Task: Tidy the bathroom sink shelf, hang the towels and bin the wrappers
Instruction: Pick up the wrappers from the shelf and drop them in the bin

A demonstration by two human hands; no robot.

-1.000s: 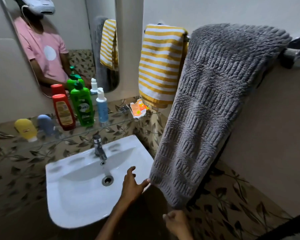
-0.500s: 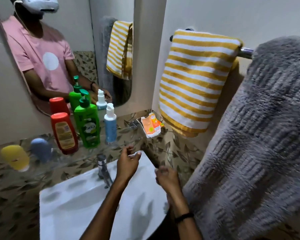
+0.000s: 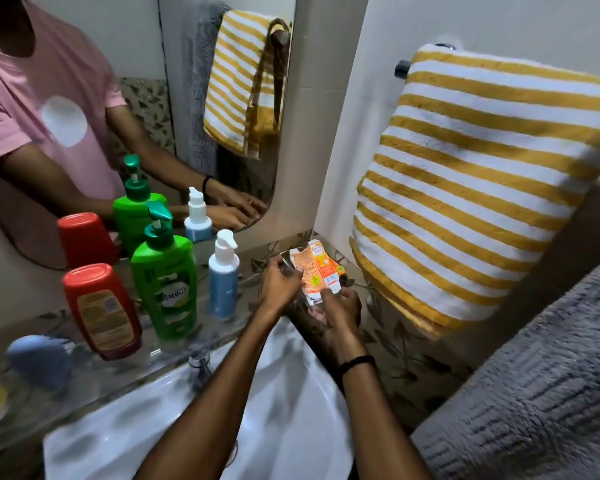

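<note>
Left grip (image 3: 280,287) and right grip (image 3: 342,306) are both pinched on the orange wrappers (image 3: 317,271), whose long axis is pointed toward 12 o'clock.

The left hand (image 3: 279,284) and right hand (image 3: 340,306) have left the grey towel (image 3: 534,393), crossed the sink (image 3: 291,410), and now grip the orange wrappers (image 3: 317,271) at the shelf's (image 3: 94,379) right end.
</note>
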